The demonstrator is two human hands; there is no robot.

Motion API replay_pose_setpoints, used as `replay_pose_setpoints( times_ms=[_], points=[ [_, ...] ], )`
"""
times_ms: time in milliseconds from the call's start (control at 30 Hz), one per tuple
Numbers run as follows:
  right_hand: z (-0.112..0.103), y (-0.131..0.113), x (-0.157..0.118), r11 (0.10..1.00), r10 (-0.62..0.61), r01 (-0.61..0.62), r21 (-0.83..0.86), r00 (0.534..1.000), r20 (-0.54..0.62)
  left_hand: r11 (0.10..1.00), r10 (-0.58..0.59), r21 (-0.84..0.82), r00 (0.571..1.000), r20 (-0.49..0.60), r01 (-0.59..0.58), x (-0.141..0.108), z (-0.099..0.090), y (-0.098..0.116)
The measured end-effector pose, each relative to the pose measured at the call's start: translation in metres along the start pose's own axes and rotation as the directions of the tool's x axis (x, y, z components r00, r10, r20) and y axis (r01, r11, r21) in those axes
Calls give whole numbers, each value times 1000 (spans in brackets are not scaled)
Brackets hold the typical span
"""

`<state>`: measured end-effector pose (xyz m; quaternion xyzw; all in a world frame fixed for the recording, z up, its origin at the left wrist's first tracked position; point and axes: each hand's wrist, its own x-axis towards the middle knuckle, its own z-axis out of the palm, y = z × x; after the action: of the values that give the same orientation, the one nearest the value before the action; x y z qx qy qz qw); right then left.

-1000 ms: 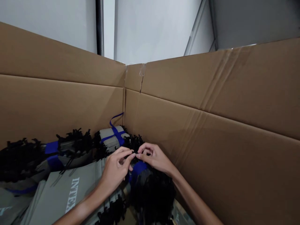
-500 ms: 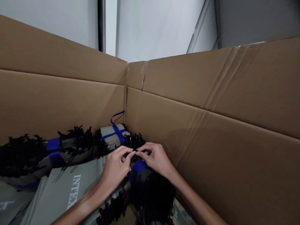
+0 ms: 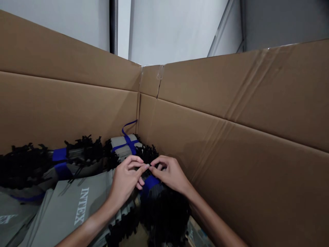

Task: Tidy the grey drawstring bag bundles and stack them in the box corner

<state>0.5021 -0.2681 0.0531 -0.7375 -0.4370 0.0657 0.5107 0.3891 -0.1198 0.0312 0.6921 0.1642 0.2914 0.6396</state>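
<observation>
My left hand [image 3: 128,175] and my right hand [image 3: 168,172] meet over a bundle of grey pieces with black cord ends [image 3: 167,212], which a blue strap [image 3: 150,183] wraps. Each hand is closed in a loose pinch, thumb tips almost touching. Whatever lies between the fingertips is too small to make out; black cord ends show close by. Left of my left forearm lies a stack of flat grey fabric pieces [image 3: 69,202] printed INTEX. Behind my hands sits a grey bundle [image 3: 123,145] tied crosswise with blue strap.
Tall cardboard walls [image 3: 231,137] rise on the right and at the back left, meeting in a corner. Along the left wall lies another blue-strapped bundle with black ends [image 3: 84,152]. A loose strap end [image 3: 124,127] sticks up near the corner.
The fingers of my left hand have loosened and drawn slightly apart from the right hand's. My right hand stays nearly in place. The view has shifted a little.
</observation>
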Motion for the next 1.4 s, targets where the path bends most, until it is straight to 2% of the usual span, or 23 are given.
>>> replay_pose_setpoints(
  times_ms=[167,400,767,1033,1233,1400],
  points=[
    [-2,1,1,1000,-7,7,19,999,33,999,-11,-53,997,-78,7,-6,2,-3],
    [-3,0,1,999,-32,32,4,999,40,998,-1,-66,991,-135,-8,-9,4,-4],
    [2,-5,1,995,-101,101,-16,995,15,1000,7,-22,998,-67,-8,-7,0,-7],
    [2,-7,-1,986,-162,163,-22,986,39,983,132,123,991,16,-133,-9,-1,-15],
    [5,-7,-4,979,-202,202,-32,979,14,898,353,269,935,26,-347,-11,1,-22],
    [10,-10,-8,972,-226,220,-87,972,-64,844,429,360,903,-6,-398,-11,4,-28]
  ],
)
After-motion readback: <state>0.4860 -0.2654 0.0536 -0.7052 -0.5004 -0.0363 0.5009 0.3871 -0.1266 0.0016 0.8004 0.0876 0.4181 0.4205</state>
